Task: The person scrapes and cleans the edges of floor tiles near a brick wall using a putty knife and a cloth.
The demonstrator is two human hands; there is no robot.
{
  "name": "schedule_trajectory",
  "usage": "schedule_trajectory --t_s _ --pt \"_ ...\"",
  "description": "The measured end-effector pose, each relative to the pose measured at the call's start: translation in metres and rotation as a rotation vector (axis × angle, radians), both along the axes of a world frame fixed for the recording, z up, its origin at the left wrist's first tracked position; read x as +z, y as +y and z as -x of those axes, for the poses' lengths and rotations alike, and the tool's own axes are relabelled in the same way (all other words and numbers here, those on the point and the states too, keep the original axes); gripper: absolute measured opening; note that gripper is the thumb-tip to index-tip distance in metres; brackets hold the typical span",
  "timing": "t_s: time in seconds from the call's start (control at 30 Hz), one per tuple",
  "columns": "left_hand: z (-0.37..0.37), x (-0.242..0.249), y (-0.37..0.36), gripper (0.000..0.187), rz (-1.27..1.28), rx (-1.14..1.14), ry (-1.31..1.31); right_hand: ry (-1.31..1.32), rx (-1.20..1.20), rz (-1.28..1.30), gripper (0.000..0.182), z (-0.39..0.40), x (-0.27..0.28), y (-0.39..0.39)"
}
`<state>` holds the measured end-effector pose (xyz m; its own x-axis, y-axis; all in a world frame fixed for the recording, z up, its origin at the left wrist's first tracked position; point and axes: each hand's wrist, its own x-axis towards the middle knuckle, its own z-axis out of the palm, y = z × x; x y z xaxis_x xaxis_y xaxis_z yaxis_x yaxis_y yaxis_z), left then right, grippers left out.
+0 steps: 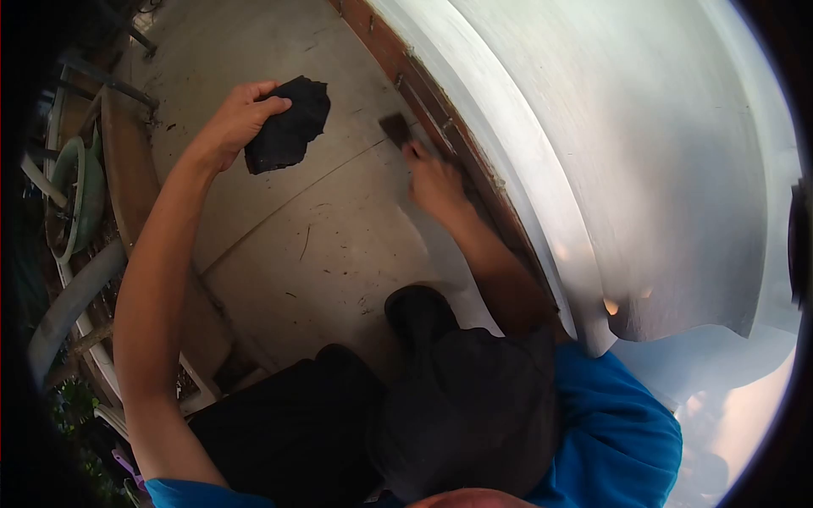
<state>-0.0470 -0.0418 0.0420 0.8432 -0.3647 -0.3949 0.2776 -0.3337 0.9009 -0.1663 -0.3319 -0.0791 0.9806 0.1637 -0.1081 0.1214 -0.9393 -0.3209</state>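
Observation:
My left hand [241, 121] grips a black, ragged-edged sheet [291, 125] between thumb and fingers, held up over the floor. It looks stiff and a little creased. Further right, my right hand [435, 182] is closed round a small brush [395, 129] with a dark brown end, low by the reddish-brown strip [440, 131] along the foot of the pale wall. The brush's handle is mostly hidden in the fingers. Under both hands lies the pale floor [279, 222], crossed by a dark seam, with small twigs and crumbs of dirt on it.
A large white curved panel [660, 152] rises close on the right. At the left stand a brown board [127, 169], a green tub [85, 195] and a grey pipe [76, 305]. My dark shoe [419, 313] and knees are at the bottom.

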Motion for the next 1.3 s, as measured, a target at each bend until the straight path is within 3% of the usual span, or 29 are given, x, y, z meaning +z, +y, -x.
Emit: schedule_trajectory --t_s 0.13,0.43,0.53,0.67,0.73,0.83,0.97,1.07,1.17,1.23,1.3 --pt "0.001 -0.001 -0.003 0.025 -0.07 -0.008 -0.05 -0.032 0.003 -0.034 0.056 -0.017 -0.003 0.006" --pt "-0.003 -0.01 0.024 0.028 -0.154 0.007 0.002 0.027 -0.057 -0.1 0.065 0.185 -0.015 -0.077" --pt "-0.001 -0.01 0.009 0.028 -0.128 0.002 -0.027 -0.118 -0.028 -0.111 0.062 0.16 -0.021 -0.07" --pt "0.001 -0.006 -0.009 0.028 -0.056 0.001 -0.059 -0.01 -0.061 -0.029 0.058 0.065 -0.012 -0.026" --pt "0.001 -0.002 -0.009 0.028 -0.035 0.005 -0.047 -0.094 0.022 -0.094 0.059 0.024 -0.025 -0.006" --pt "0.002 0.001 -0.002 0.029 -0.016 0.069 -0.118 -0.04 0.046 -0.219 0.06 0.003 -0.003 0.016" --pt "0.018 0.01 0.005 0.028 -0.038 0.26 -0.284 -0.147 0.018 -0.398 0.056 0.068 0.011 0.013" --pt "0.038 -0.002 -0.011 0.027 -0.092 0.254 -0.555 -0.172 0.09 -0.508 0.055 0.138 0.001 -0.014" --pt "0.045 -0.036 -0.045 0.023 -0.162 0.003 -1.075 0.031 0.072 -0.56 0.057 0.193 0.014 -0.034" --pt "0.059 -0.038 -0.08 0.023 -0.171 -0.194 -0.84 0.072 0.082 -0.629 0.059 0.214 0.019 -0.045" --pt "0.068 -0.075 -0.114 0.026 -0.242 -0.452 -1.089 0.136 0.118 -0.648 0.061 0.228 0.012 -0.057"
